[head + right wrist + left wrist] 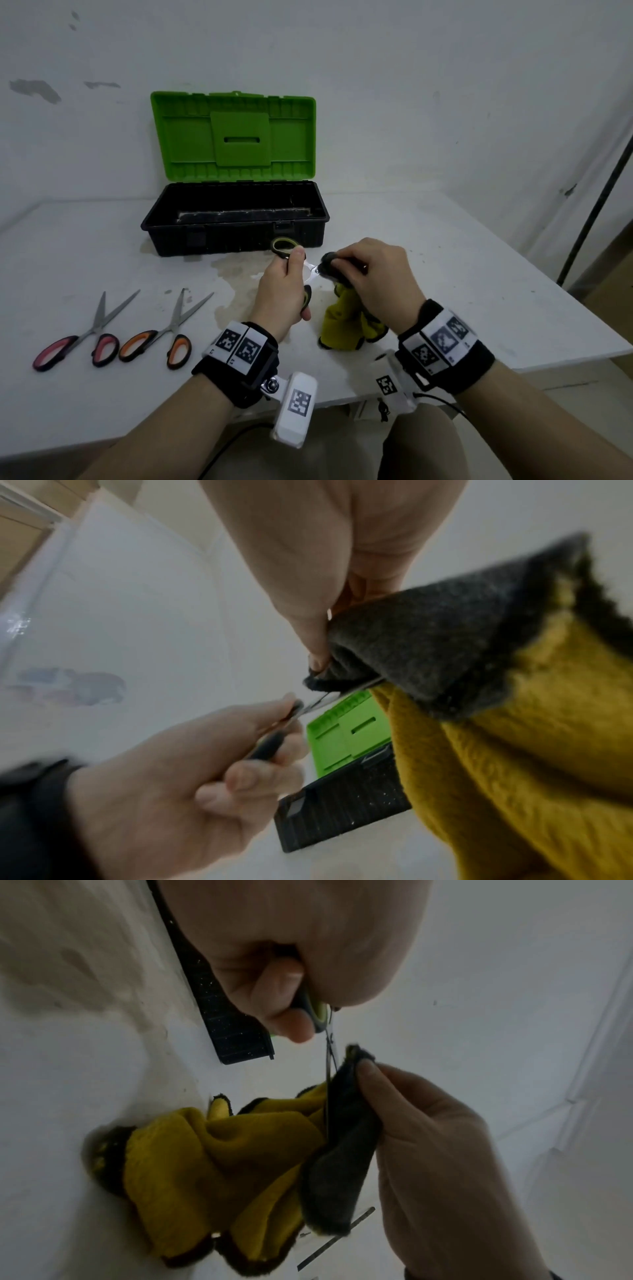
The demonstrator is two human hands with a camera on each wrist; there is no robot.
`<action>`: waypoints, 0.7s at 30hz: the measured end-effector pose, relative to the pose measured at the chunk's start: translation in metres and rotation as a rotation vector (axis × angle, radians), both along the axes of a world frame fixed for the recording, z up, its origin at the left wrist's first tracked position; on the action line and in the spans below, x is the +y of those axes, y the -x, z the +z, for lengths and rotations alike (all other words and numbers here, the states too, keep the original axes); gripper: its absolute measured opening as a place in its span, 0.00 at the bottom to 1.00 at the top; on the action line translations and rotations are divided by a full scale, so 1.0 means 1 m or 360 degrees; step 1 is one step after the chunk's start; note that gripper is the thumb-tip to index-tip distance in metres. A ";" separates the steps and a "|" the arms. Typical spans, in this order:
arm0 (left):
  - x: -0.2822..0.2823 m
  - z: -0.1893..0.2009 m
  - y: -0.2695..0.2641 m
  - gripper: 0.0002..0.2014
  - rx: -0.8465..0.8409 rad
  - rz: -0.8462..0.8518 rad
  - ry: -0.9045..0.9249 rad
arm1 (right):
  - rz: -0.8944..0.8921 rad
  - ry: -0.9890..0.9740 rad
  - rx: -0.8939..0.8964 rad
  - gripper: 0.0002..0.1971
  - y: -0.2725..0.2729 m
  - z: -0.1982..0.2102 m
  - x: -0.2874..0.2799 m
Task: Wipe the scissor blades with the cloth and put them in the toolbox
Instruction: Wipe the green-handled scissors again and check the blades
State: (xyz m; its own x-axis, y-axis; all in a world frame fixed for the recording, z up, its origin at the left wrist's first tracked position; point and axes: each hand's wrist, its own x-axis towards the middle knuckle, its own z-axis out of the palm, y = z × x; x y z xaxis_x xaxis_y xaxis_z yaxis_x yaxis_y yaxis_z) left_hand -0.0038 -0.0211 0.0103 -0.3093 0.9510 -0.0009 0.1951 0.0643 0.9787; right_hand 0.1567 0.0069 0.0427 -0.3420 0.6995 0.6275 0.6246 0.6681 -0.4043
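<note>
My left hand (279, 301) grips the green-handled scissors (286, 248) by their handles, in front of the toolbox. My right hand (373, 274) pinches the yellow and grey cloth (346, 325) around the blades, close to the pivot (313, 270); the blades are hidden inside the fold. The cloth's lower end hangs down onto the table. In the left wrist view a thin blade edge (327, 1096) runs into the grey fold (342, 1150). The right wrist view shows my thumb pressing the grey cloth (428, 647) over the blade. The black toolbox (236, 236) stands open with its green lid (236, 137) upright.
Two more pairs of scissors lie on the white table at the left: pink-handled (78, 346) and orange-handled (161, 339), both with blades apart. A stained patch (236, 291) marks the table before the toolbox. A dark pole (596, 212) leans at the right.
</note>
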 end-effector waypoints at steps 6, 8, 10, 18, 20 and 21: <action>-0.003 0.000 -0.003 0.22 -0.0056 -0.0001 -0.0008 | -0.0062 0.0034 -0.0012 0.04 0.001 -0.013 0.011; -0.004 -0.003 -0.001 0.23 -0.0090 0.0008 0.0040 | -0.0192 0.0093 -0.0007 0.05 -0.007 -0.012 0.021; -0.004 -0.006 0.001 0.26 -0.0160 0.0027 0.0115 | -0.0277 0.0147 -0.0010 0.05 -0.016 -0.009 0.028; 0.004 -0.006 0.006 0.30 -0.0213 0.0125 0.0192 | -0.0313 0.0102 0.0508 0.05 -0.036 0.015 0.015; 0.004 -0.006 0.007 0.29 -0.0190 0.0151 0.0205 | -0.0283 0.0081 0.0465 0.05 -0.032 0.017 0.011; 0.004 -0.005 0.008 0.29 -0.0184 0.0152 0.0210 | -0.0266 0.0083 0.0432 0.05 -0.029 0.016 0.009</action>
